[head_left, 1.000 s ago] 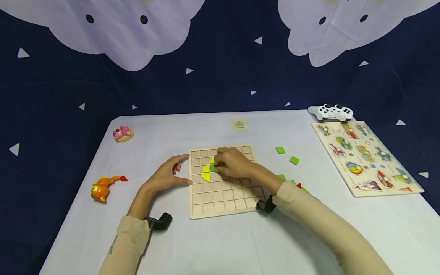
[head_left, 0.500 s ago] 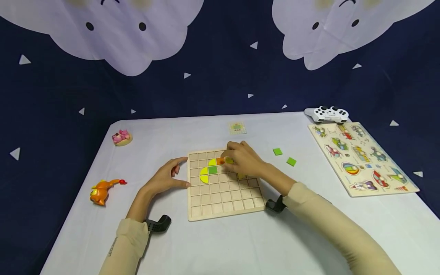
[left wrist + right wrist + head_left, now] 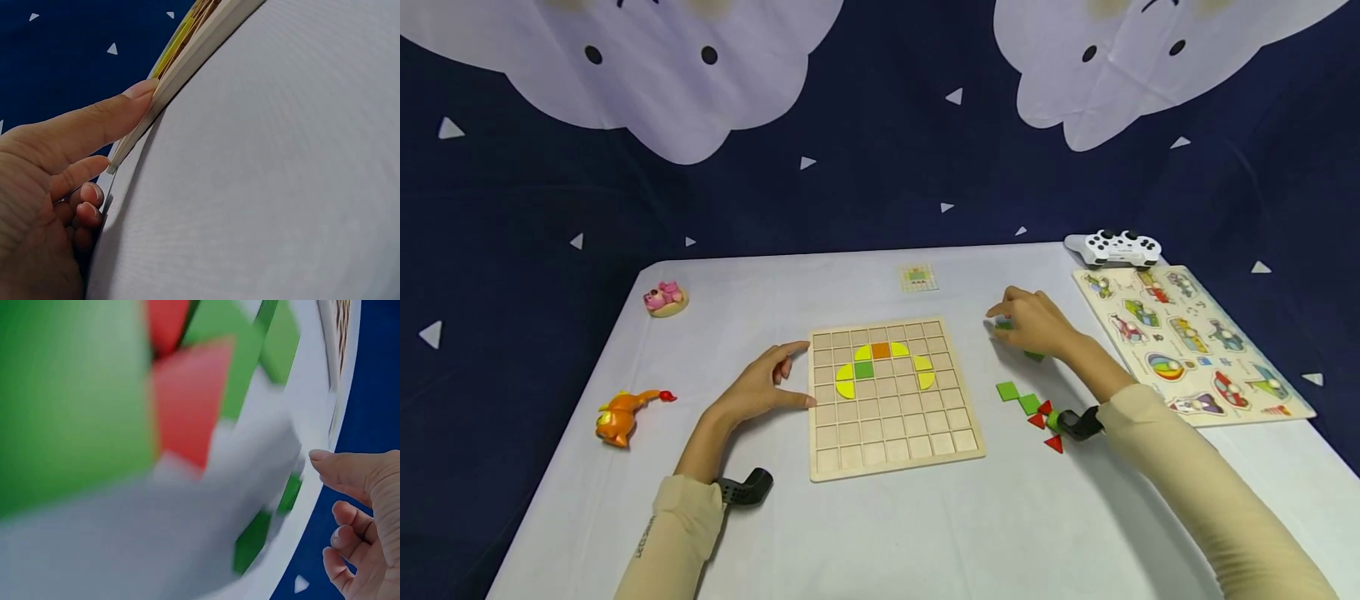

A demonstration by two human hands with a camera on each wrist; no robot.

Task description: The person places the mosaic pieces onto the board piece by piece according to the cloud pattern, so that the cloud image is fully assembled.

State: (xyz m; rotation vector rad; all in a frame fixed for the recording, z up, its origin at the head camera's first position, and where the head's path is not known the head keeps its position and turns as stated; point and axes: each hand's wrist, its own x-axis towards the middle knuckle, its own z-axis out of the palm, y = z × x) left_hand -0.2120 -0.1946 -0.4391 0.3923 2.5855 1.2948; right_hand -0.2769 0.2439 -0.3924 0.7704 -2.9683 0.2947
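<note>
A wooden grid board (image 3: 895, 432) lies on the white table. On it sit yellow rounded pieces (image 3: 846, 382), an orange square (image 3: 880, 351) and a green square (image 3: 864, 369). My left hand (image 3: 760, 383) rests against the board's left edge, thumb and index finger stretched out, as the left wrist view confirms with its thumb (image 3: 94, 122) on the rim. Right of the board, my right hand (image 3: 1036, 323) hovers at a loose green square tile (image 3: 1003, 324), holding nothing. In the right wrist view its thumb (image 3: 347, 467) points toward the green tiles (image 3: 253, 540).
Loose green tiles (image 3: 1007, 391) and red triangles (image 3: 1054, 443) lie near the right wrist camera. A small pattern card (image 3: 918, 277) is behind the board. Around sit a picture puzzle (image 3: 1191, 350), a white game controller (image 3: 1114, 248), an orange toy (image 3: 619, 421) and a pink figurine (image 3: 665, 298).
My right hand has left the board and moved right to the loose green tiles. The orange square and more yellow pieces now show on the board. My left hand stays at its edge.
</note>
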